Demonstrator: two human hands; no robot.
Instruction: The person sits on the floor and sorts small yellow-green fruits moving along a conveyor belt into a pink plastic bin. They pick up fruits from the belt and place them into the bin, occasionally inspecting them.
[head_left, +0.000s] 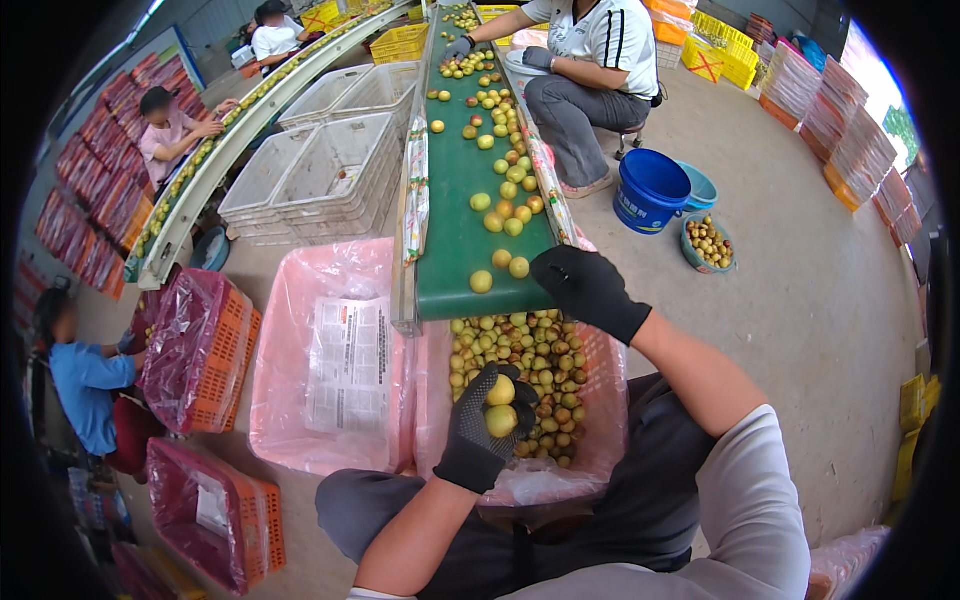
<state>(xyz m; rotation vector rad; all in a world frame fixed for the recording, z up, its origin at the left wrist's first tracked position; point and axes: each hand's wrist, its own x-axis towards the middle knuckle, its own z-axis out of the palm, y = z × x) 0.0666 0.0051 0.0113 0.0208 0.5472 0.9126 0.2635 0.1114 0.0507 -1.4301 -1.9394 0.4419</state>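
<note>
My left hand, in a black dotted-palm glove, is palm up and cradles two round yellow-green fruits. It is above a pink-lined crate heaped with smaller-looking fruits of the same kind, some blushed reddish-brown. My right hand, also gloved in black, is at the right corner of the green conveyor belt's near end. Its fingers are curled under, and whether they hold a fruit is hidden. Several loose fruits lie on the belt just left of that hand.
Left of the filled crate is another pink-lined crate with newspaper inside. Stacked white crates flank the belt. Right are a blue bucket and a fruit-filled basin. A gloved co-worker sits beyond; others work at left.
</note>
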